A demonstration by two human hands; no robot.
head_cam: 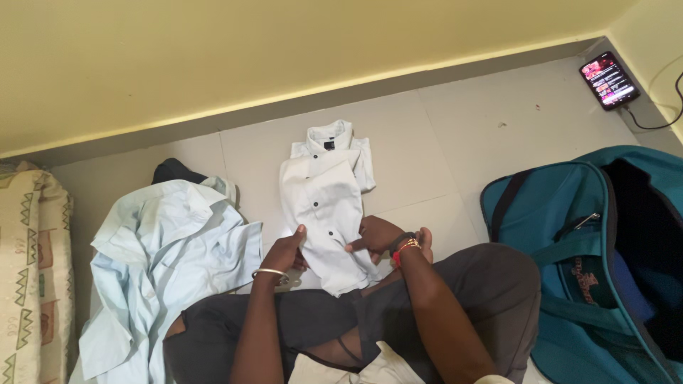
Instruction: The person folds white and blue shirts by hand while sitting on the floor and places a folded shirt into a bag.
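A white shirt with dark buttons (324,195) lies folded on the tiled floor in front of me, collar toward the wall. My left hand (287,249) grips its lower left edge, thumb on top. My right hand (376,237) pinches the lower right edge of the same shirt. A metal bangle circles my left wrist, and a dark band with a red thread my right wrist. My legs in dark trousers (341,320) are crossed under my arms.
A crumpled pale blue shirt (167,249) lies to the left, over a dark garment (174,171). An open teal duffel bag (590,256) stands at the right. A lit phone on a cable (609,80) lies at the far right corner. A patterned mattress edge (32,270) borders the left.
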